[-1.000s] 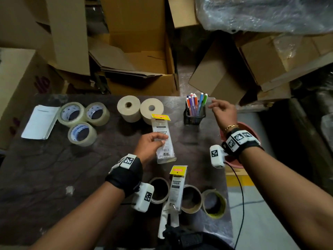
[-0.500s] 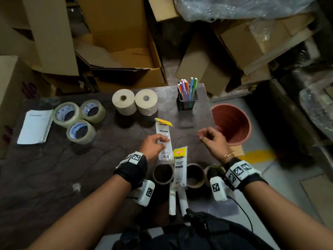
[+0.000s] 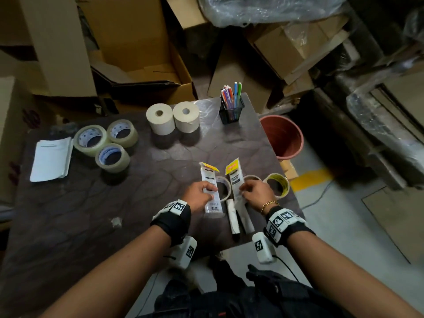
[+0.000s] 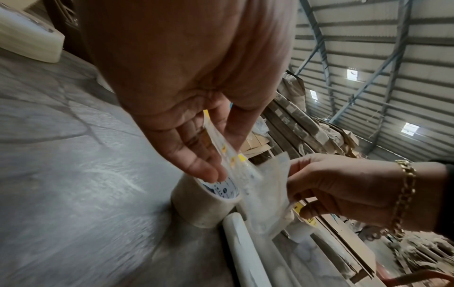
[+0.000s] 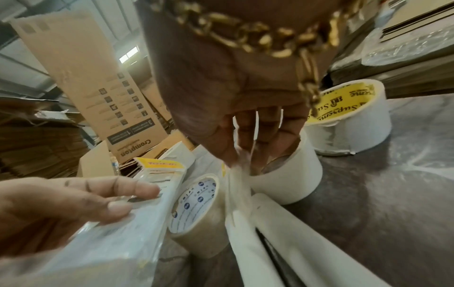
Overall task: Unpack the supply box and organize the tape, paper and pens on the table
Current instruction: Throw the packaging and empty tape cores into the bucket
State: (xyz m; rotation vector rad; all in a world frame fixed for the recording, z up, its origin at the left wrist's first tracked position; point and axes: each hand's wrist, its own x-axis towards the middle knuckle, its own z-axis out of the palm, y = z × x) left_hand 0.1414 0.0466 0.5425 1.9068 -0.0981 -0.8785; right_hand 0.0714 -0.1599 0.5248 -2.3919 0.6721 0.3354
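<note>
Two clear pen packets with yellow headers lie side by side near the table's front edge. My left hand pinches the left packet between thumb and fingers. My right hand pinches the right packet, seen edge-on in the right wrist view. Both packets rest over three tape rolls: a clear one, a white one and a yellow-cored one. Two white rolled paper tubes lie under the packets.
Farther back on the table sit three clear tape rolls, a white paper stack, two paper rolls and a mesh pen holder. A red bucket stands right of the table; cardboard boxes stand behind.
The left hand drew its packet back to the front edge beside the other. The right hand came back from the pen holder and took hold of the second packet.
</note>
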